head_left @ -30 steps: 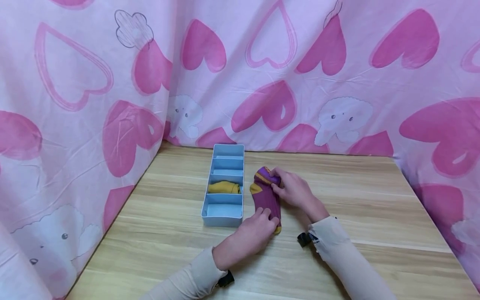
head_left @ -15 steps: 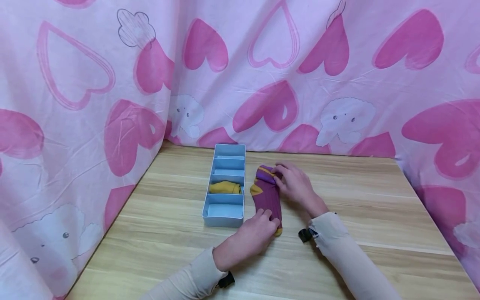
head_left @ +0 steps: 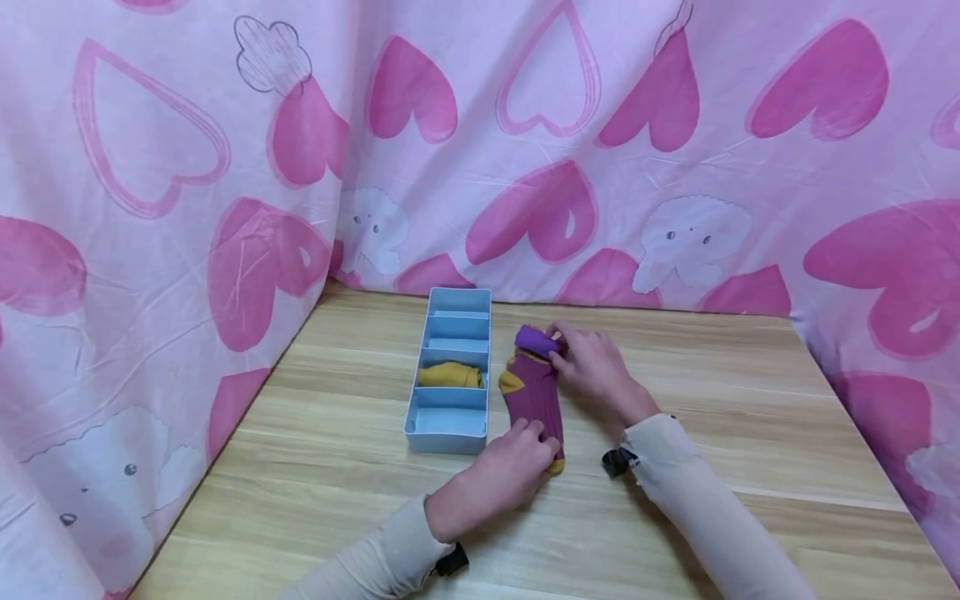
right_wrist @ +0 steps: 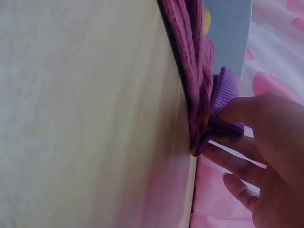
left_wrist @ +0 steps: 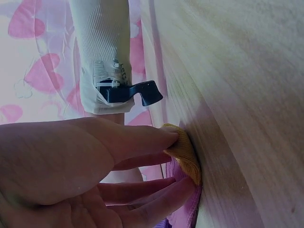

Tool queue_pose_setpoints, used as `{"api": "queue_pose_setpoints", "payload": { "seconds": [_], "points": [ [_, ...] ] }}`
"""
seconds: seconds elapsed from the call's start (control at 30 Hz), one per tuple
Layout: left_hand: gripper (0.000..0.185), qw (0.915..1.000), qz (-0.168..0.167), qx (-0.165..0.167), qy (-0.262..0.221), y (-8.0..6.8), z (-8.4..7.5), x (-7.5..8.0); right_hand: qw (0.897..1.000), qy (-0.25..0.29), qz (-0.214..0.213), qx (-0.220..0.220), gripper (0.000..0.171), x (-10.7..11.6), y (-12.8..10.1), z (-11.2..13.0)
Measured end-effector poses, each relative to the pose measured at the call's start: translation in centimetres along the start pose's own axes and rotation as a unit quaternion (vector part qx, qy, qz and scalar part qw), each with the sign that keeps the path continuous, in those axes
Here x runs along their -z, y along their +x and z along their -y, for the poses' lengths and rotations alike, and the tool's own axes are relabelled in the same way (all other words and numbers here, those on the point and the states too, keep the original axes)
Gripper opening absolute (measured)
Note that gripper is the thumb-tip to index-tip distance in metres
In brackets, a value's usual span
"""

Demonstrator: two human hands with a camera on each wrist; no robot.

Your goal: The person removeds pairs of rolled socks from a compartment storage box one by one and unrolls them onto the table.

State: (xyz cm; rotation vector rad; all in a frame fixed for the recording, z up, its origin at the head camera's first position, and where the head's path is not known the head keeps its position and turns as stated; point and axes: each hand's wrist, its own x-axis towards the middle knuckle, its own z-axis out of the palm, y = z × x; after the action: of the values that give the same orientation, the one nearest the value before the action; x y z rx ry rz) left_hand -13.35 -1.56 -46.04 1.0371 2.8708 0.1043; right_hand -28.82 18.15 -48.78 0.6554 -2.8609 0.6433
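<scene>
A maroon ribbed sock (head_left: 531,392) with mustard heel and toe lies lengthwise on the wooden table. At its far end the purple cuff (head_left: 537,340) is folded over and stands up in a roll. My right hand (head_left: 596,371) pinches this cuff between thumb and fingers; in the right wrist view the thumb presses on the purple fabric (right_wrist: 228,92). My left hand (head_left: 502,471) holds the near end down, fingers bent. The left wrist view has thumb and fingertips on the mustard toe (left_wrist: 184,154).
Left of the sock stands a long blue divided box (head_left: 447,444). A folded mustard sock (head_left: 450,375) fills one of its compartments. Pink heart-patterned cloth (head_left: 420,192) hangs behind and at both sides of the table (head_left: 720,367).
The right hand has shifted slightly away from me and turned the cuff. The cuff's purple roll now stands up, with its mustard stripe no longer on top. The left hand stays put.
</scene>
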Motion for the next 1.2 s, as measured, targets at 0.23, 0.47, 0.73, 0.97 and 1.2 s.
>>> {"api": "queue_pose_setpoints", "payload": {
  "seconds": [0.23,0.47,0.73,0.97,1.2],
  "points": [
    [0.024,1.0,0.005,0.0,-0.002,0.0,0.0,0.1,1.0,0.011,-0.006,-0.017,0.028,-0.1,0.6,-0.2],
    [0.023,0.9999,0.007,0.003,-0.006,-0.1,0.1,0.1,0.999,-0.013,0.018,-0.025,0.045,-0.2,1.3,0.1],
    [0.028,0.9996,0.025,0.016,-0.002,0.1,-0.1,0.1,0.997,-0.004,-0.009,-0.079,0.036,-0.5,1.7,-0.6],
    [0.028,0.9991,0.034,0.027,0.001,0.3,-0.3,0.1,0.993,-0.004,-0.052,-0.104,0.031,-0.6,2.0,-1.8],
    [0.029,0.9991,0.032,0.027,0.004,0.3,-0.2,0.2,0.99,-0.014,-0.093,-0.101,0.018,-0.7,2.6,-1.9]
  ]
}}
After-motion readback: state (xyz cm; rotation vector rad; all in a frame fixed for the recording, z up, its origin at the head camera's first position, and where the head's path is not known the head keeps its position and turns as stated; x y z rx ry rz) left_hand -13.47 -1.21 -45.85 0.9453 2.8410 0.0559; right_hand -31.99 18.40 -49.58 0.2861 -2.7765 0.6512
